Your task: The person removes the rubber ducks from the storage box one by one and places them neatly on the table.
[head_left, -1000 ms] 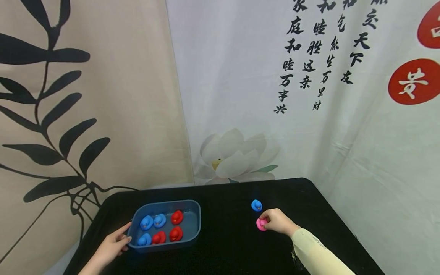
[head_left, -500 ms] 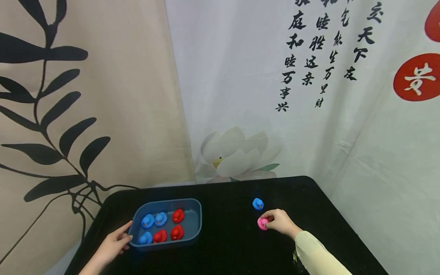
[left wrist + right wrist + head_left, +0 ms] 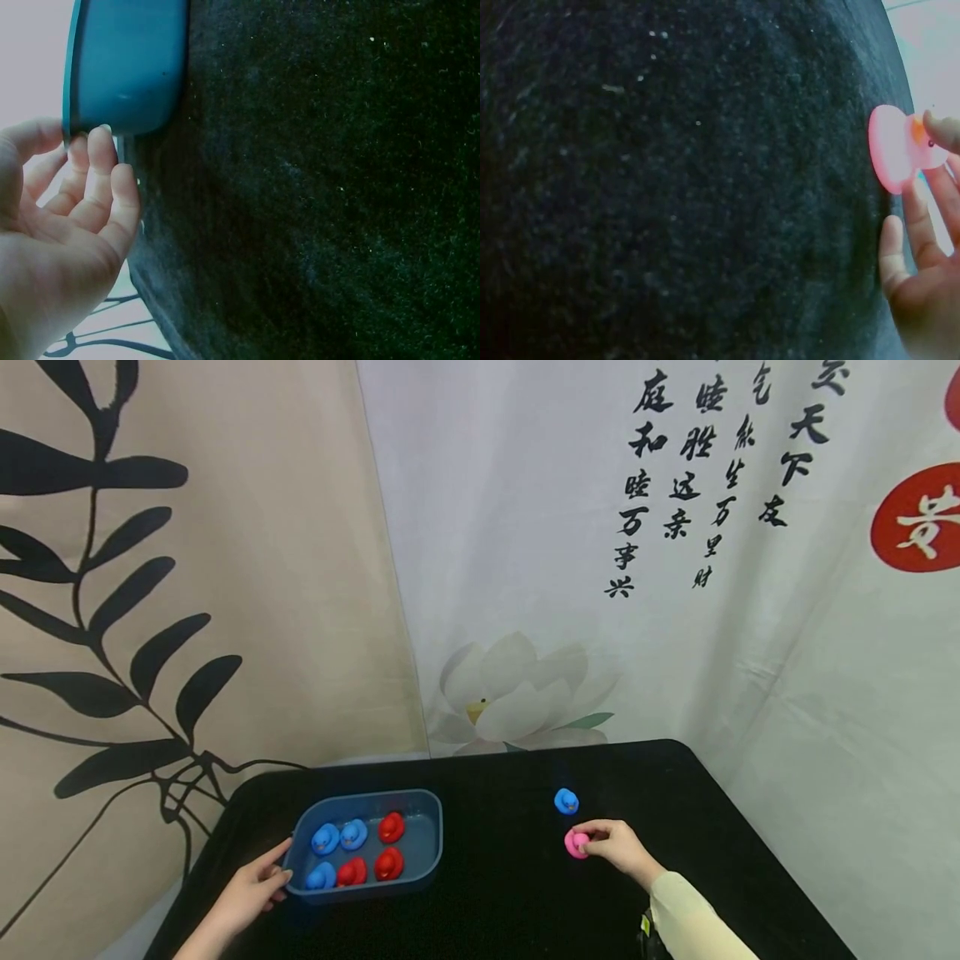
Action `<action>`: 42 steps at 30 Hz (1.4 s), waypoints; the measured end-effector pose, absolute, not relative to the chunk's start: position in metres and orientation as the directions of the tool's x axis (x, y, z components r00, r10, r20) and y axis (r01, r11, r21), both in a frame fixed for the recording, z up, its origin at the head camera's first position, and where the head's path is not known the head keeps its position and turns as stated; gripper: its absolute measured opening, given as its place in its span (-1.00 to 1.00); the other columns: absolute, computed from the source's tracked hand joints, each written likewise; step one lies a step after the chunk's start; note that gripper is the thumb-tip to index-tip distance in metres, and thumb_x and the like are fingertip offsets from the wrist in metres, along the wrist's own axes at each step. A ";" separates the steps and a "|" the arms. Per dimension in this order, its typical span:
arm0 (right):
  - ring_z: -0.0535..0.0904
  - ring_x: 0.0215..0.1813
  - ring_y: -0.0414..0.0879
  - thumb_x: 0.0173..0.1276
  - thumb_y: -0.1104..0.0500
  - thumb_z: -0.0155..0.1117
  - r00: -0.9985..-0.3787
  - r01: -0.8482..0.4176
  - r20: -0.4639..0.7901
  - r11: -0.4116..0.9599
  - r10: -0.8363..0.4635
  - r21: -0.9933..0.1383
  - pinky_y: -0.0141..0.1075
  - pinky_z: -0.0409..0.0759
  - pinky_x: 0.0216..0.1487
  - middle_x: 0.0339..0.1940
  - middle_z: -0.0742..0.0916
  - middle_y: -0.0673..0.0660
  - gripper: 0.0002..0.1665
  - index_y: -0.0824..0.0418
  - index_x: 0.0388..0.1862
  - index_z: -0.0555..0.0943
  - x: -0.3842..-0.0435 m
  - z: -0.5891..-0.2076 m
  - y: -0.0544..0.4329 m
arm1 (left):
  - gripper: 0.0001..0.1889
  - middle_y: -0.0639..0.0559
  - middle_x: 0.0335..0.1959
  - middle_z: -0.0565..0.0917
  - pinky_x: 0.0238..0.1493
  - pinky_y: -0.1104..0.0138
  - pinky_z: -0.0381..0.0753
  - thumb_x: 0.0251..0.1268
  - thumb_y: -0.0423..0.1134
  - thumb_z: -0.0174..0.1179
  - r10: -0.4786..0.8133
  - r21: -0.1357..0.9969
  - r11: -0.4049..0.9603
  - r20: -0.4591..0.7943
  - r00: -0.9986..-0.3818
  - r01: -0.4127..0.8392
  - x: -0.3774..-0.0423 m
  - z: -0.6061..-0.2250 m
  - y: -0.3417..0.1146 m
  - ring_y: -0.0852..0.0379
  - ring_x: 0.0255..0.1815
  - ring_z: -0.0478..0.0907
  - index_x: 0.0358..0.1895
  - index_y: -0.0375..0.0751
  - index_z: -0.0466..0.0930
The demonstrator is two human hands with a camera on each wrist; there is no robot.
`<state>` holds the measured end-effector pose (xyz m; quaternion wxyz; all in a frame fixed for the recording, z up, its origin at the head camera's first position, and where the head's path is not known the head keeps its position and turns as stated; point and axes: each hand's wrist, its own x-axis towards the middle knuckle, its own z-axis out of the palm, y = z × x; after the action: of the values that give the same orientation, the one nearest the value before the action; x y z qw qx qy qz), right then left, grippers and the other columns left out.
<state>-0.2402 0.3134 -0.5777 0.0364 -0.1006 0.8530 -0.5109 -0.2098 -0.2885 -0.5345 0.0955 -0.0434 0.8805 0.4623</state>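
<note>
On the left of the table, a blue plastic tray [image 3: 423,827] holds blue rubber ducks [image 3: 326,839] and red rubber ducks [image 3: 388,863]. My left hand [image 3: 251,887] grips the tray's left end; in the left wrist view, thumb and fingers pinch its rim [image 3: 69,82]. At the right, my right hand [image 3: 618,850] pinches a pink rubber duck [image 3: 576,842] by its head. The right wrist view shows the pink duck [image 3: 889,150] between thumb and fingers, its round base turned toward the table. Whether it touches the cloth, I cannot tell.
One blue rubber duck [image 3: 566,802] sits on the black cloth-covered table [image 3: 495,860], just beyond the right hand. Behind the table hangs a printed cloth backdrop [image 3: 525,527] with leaves, a flower and writing.
The head view has shifted slightly, so the backdrop sits a little differently in it. Both hands keep their holds on the tray and the pink duck, with hardly any movement.
</note>
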 end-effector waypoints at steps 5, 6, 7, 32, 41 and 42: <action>0.52 -0.25 -0.11 0.20 0.23 0.40 -0.975 -0.125 0.026 0.450 -0.220 -0.884 -0.34 0.55 -0.25 -0.18 0.71 0.15 -0.68 0.30 -0.06 0.70 -0.244 -0.576 0.311 | -0.36 -0.10 -0.40 0.55 -0.33 0.18 0.60 0.31 -0.34 0.07 0.011 0.808 0.566 -0.206 -0.978 -0.164 -0.208 -0.533 -0.292 0.00 -0.37 0.56 0.41 -0.50 0.10; 0.52 -0.25 -0.10 0.20 0.22 0.40 -0.974 -0.123 0.020 0.454 -0.225 -0.882 -0.33 0.55 -0.25 -0.18 0.71 0.15 -0.68 0.29 -0.06 0.70 -0.245 -0.575 0.310 | -0.36 -0.09 -0.40 0.55 -0.33 0.18 0.60 0.31 -0.34 0.07 0.009 0.807 0.568 -0.206 -0.978 -0.165 -0.207 -0.533 -0.292 0.01 -0.37 0.57 0.41 -0.50 0.10; 0.52 -0.25 -0.09 0.20 0.21 0.41 -0.973 -0.119 0.012 0.458 -0.230 -0.881 -0.33 0.55 -0.25 -0.17 0.71 0.14 -0.67 0.28 -0.05 0.70 -0.246 -0.575 0.310 | -0.36 -0.09 -0.40 0.55 -0.34 0.18 0.60 0.31 -0.34 0.07 0.006 0.807 0.567 -0.206 -0.979 -0.166 -0.206 -0.533 -0.293 0.01 -0.37 0.57 0.41 -0.50 0.11; 0.58 -0.19 -0.07 0.19 0.20 0.42 -0.932 -0.269 0.111 0.449 -0.346 -0.852 -0.26 0.58 -0.17 -0.06 0.73 0.16 -0.68 0.18 -0.05 0.70 -0.291 -0.497 0.216 | -0.36 -0.08 -0.41 0.54 -0.38 0.21 0.58 0.33 -0.33 0.08 0.000 0.819 0.554 -0.178 -0.984 -0.148 -0.199 -0.532 -0.302 0.00 -0.39 0.56 0.42 -0.47 0.12; 0.62 -0.08 -0.12 0.22 0.17 0.40 -0.877 -0.312 0.102 0.396 -0.470 -0.864 -0.23 0.61 -0.06 -0.05 0.73 0.07 -0.66 0.17 -0.01 0.68 -0.301 -0.484 0.144 | -0.38 -0.09 -0.43 0.53 -0.40 0.22 0.57 0.32 -0.36 0.07 0.002 0.838 0.527 -0.168 -0.986 -0.142 -0.198 -0.533 -0.291 -0.01 -0.41 0.55 0.41 -0.46 0.15; 0.62 -0.09 -0.12 0.23 0.17 0.40 -0.870 -0.321 0.103 0.393 -0.483 -0.862 -0.23 0.62 -0.07 -0.06 0.73 0.06 -0.67 0.16 -0.01 0.68 -0.302 -0.484 0.137 | -0.38 -0.09 -0.43 0.53 -0.40 0.22 0.57 0.32 -0.35 0.07 0.005 0.838 0.527 -0.167 -0.986 -0.139 -0.198 -0.533 -0.289 0.00 -0.41 0.55 0.41 -0.46 0.15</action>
<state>-0.3022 0.1370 -0.4839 0.0820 -0.2418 0.8307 -0.4948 -0.1978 -0.2892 -0.5329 0.0743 -0.0386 0.8706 0.4848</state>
